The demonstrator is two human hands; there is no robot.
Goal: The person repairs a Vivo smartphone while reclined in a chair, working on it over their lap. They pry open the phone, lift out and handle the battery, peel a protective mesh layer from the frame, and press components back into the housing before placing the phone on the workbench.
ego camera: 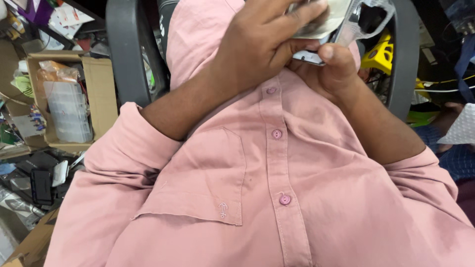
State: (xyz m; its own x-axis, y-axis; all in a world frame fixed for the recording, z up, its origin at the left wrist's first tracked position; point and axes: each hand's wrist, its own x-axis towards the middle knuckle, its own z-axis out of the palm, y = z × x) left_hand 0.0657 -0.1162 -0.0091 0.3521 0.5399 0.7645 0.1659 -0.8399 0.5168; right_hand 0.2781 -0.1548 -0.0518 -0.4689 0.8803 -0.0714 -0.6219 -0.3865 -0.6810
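Above our pink shirt (pixel 277 163), our left hand (pixel 257 44) and right hand (pixel 334 69) both close around a packet (pixel 341 17).

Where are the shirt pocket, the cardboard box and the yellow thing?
shirt pocket (pixel 208 173), head view, middle of the pocket cloth
cardboard box (pixel 101 94), head view, right flap
yellow thing (pixel 380 55), head view, its top face

two hands in view — left hand (pixel 257 44), right hand (pixel 334 69) — both on one pale packet (pixel 321 20). three pink buttons (pixel 276 134) on one pink shirt (pixel 316 198). one cardboard box (pixel 99 89), one clear plastic organiser (pixel 67 111) inside.
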